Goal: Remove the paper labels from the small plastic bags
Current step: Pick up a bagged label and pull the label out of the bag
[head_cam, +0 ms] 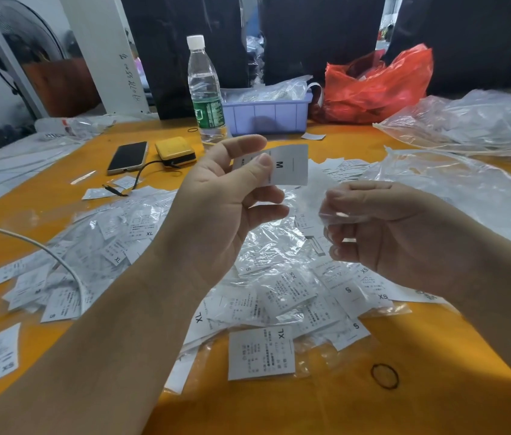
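Above the pile [266,277], left hand [223,208] pinches freed label [288,166]; right hand [383,227] grips the emptied bag [335,215].

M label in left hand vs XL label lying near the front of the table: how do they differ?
The M label is pinched in the left hand, held up off the table; the XL label lies flat on the orange table. The M label shows mainly its size letter; the XL label also shows blocks of small print. The XL label looks larger, though it is nearer the camera. Both are white rectangular paper with black size marks.
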`<state>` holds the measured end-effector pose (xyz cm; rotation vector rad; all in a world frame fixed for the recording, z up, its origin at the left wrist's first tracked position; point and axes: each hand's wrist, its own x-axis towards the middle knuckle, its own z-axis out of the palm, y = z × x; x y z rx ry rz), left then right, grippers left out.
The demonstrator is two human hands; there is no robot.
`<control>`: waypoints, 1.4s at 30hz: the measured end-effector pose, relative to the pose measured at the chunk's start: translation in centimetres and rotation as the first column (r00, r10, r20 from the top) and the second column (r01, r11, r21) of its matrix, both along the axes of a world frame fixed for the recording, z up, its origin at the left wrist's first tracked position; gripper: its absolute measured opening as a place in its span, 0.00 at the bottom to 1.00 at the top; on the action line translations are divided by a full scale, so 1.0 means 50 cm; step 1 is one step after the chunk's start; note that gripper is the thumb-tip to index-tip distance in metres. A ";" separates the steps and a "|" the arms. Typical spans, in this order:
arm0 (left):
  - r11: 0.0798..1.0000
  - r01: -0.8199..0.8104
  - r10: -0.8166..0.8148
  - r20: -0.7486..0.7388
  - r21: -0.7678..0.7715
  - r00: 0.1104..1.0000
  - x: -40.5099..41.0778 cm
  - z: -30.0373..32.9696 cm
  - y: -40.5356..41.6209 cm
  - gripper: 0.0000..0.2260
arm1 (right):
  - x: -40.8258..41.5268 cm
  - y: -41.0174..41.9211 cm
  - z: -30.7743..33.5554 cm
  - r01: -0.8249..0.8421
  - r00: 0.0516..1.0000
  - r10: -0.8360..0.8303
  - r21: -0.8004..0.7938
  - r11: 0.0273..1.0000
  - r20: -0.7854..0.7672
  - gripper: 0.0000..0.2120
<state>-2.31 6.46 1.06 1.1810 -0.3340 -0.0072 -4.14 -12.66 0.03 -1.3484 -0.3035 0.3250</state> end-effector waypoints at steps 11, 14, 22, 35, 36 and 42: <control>0.987 -0.045 0.039 0.040 0.157 0.998 -0.003 -0.008 -0.006 0.07 | -0.002 -0.001 0.005 -0.047 0.998 0.050 0.100 0.994 -0.025 0.05; 0.960 -0.112 0.084 0.118 0.258 0.990 -0.005 -0.010 -0.006 0.10 | -0.001 -0.001 0.004 -0.009 1.000 0.011 0.098 0.995 -0.021 0.05; 0.908 -0.160 0.080 0.215 0.387 0.973 -0.008 -0.009 -0.002 0.10 | 0.002 -0.004 0.001 0.112 0.989 -0.114 0.025 0.993 0.097 0.06; 0.934 -0.094 0.045 0.149 0.346 0.988 -0.004 -0.010 0.002 0.10 | 0.005 -0.010 0.008 0.265 0.953 -0.262 0.001 0.964 0.149 0.09; 0.935 -0.100 0.050 0.152 0.342 0.987 -0.003 -0.009 0.003 0.10 | 0.005 -0.010 0.009 0.261 0.956 -0.261 0.013 0.965 0.134 0.10; 0.938 -0.141 0.096 0.152 0.316 0.984 -0.003 -0.005 0.004 0.10 | 0.004 -0.008 0.014 0.201 0.977 -0.207 0.112 0.973 0.046 0.08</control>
